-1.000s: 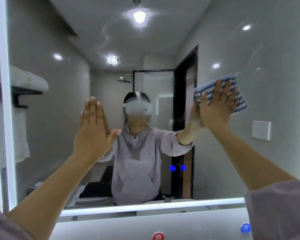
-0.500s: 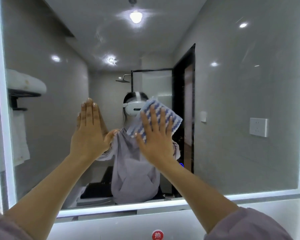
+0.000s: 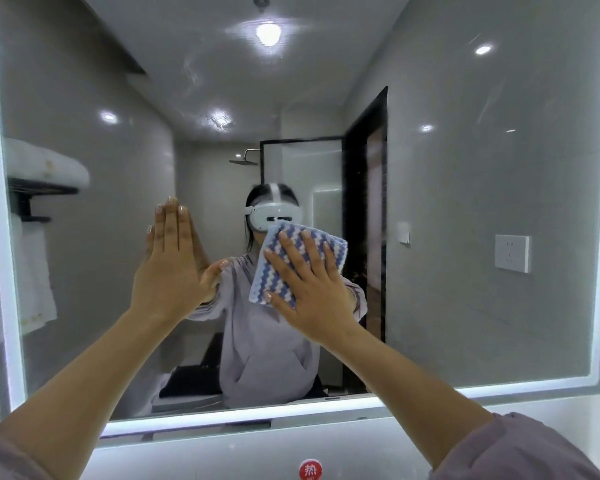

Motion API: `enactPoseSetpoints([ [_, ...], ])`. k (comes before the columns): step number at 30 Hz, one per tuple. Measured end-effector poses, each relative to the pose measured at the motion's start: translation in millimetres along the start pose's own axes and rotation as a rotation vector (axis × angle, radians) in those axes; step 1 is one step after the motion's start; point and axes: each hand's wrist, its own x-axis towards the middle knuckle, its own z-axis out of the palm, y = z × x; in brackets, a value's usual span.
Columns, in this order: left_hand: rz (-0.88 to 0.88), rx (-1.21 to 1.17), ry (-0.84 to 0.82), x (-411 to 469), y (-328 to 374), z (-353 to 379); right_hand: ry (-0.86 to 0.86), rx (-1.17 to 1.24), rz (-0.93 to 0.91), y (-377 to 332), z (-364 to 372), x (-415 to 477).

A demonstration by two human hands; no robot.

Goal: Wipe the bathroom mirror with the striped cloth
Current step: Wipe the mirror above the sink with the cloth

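A large bathroom mirror (image 3: 465, 188) with a lit white border fills the view. A blue-and-white striped cloth (image 3: 284, 251), folded into a square, lies flat against the glass near the middle. My right hand (image 3: 312, 289) presses it there with straight, spread fingers. My left hand (image 3: 170, 265) rests flat on the glass to the left of the cloth, fingers together and pointing up, thumb out to the right. Both forearms reach up from the bottom of the view.
The mirror's lit bottom edge (image 3: 291, 412) runs just above a white ledge with a red round label (image 3: 310, 470). The glass reflects a person in a headset, a towel rack (image 3: 39, 188) at left, and a wall socket (image 3: 511, 252) at right.
My right hand slid the cloth from the upper right of the mirror leftward and down to the middle. My left hand stayed flat on the glass.
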Motion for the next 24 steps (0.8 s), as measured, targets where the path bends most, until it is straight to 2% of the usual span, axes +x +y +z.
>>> enactPoseSetpoints([
  [5,0.004,0.029,0.012,1.0,-1.4,1.9,0.050,-0.071,0.063,58.9,-7.5,-0.4],
  [13,0.015,0.007,0.025,1.0,-0.7,2.9,0.054,-0.071,0.301,145.8,-29.4,-14.0],
  [19,0.009,-0.001,0.033,0.1,1.3,0.7,0.074,0.009,0.582,176.5,-36.0,-32.4],
  [24,-0.009,-0.019,0.026,0.7,4.4,-0.2,0.069,0.023,0.692,172.1,-33.5,-30.9],
])
